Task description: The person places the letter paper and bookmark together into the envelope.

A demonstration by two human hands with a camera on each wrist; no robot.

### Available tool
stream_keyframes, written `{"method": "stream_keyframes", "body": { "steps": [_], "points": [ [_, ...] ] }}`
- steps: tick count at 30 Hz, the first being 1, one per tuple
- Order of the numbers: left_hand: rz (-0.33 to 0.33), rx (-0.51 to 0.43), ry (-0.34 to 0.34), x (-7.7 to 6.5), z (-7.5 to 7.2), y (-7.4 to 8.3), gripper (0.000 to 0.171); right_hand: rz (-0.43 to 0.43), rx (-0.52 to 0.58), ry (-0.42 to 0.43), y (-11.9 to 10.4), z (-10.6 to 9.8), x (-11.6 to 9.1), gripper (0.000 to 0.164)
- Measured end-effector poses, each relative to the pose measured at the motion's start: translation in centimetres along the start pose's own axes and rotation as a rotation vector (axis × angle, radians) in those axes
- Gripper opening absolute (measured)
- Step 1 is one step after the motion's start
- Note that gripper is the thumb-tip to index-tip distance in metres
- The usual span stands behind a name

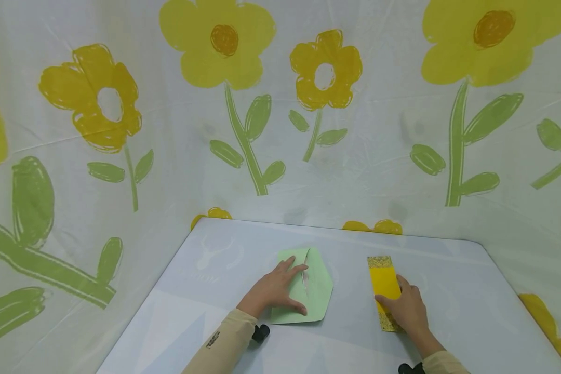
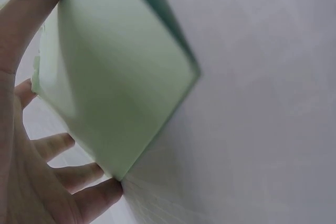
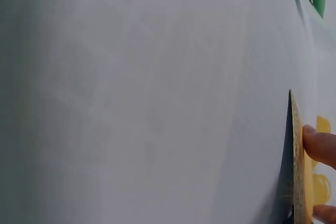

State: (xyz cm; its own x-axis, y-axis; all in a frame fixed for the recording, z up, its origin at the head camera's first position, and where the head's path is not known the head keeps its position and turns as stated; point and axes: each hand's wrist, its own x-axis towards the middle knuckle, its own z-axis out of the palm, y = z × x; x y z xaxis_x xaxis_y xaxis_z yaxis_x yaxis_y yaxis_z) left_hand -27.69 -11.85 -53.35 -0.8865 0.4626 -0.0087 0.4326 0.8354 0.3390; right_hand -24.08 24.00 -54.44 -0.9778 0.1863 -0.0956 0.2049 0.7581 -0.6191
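My left hand spans the pale green envelope, thumb toward its near side and fingers toward its far side. A narrow slit in the envelope shows something pale pinkish inside. In the left wrist view, the thumb and fingertips hold the edges of the green paper, which bows a little. My right hand grips a narrow yellow card with glittery gold bands at both ends, its thumb on the face and its fingers at the right edge. The right wrist view shows this card edge-on, tilted up from the table.
Both things are on a white table with faint grey patterns. Behind it and at the sides hangs a white curtain printed with yellow flowers and green leaves. A dark wrist mount sits under the left sleeve.
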Motion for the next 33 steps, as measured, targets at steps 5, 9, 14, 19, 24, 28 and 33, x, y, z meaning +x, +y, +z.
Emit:
{"method": "stream_keyframes", "body": {
  "steps": [5,9,14,19,24,28,33],
  "points": [
    [-0.007,-0.006,-0.007,-0.08,-0.08,0.11,0.116,-0.019,-0.005,-0.009,0.30,0.30,0.21,0.100],
    [-0.004,-0.008,-0.001,-0.10,-0.18,0.21,0.116,-0.020,0.002,-0.017,0.34,0.38,0.30,0.099],
    [0.003,-0.006,0.001,-0.10,-0.16,0.15,0.116,-0.011,0.010,-0.002,0.18,0.23,0.12,0.088],
    [-0.001,-0.009,-0.004,-0.06,-0.19,0.14,0.116,-0.028,0.020,0.047,0.12,0.12,-0.17,0.072],
    [-0.005,0.003,-0.006,-0.04,-0.20,0.11,0.117,-0.042,0.022,0.085,0.23,0.36,-0.25,0.062],
    [-0.004,0.003,-0.008,-0.07,-0.21,0.10,0.117,-0.041,0.031,0.099,0.25,0.51,-0.24,0.059],
    [-0.001,0.006,-0.007,-0.09,-0.22,0.13,0.117,-0.027,0.050,0.111,-0.03,0.66,-0.26,0.059]
  ]
}}
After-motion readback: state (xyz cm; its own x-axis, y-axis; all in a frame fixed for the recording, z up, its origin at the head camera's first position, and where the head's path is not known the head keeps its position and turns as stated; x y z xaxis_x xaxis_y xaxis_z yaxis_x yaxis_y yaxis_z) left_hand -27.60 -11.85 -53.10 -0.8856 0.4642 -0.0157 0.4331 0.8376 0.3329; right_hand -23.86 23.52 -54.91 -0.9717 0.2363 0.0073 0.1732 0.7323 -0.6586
